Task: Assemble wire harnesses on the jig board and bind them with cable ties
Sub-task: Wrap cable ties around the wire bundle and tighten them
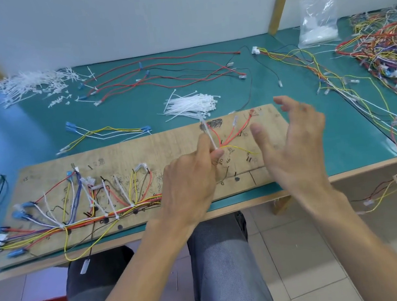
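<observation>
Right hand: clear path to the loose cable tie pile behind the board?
Probably yes. The right hand is open and empty over the jig board; the cable tie pile lies uncovered just past its far edge. The left hand, pinching one tie, sits nearer the person, off that path.

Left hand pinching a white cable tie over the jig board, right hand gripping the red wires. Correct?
No. In the head view the right hand grips nothing: it hovers open, fingers spread, over the jig board. The left hand does pinch the white cable tie.
</observation>
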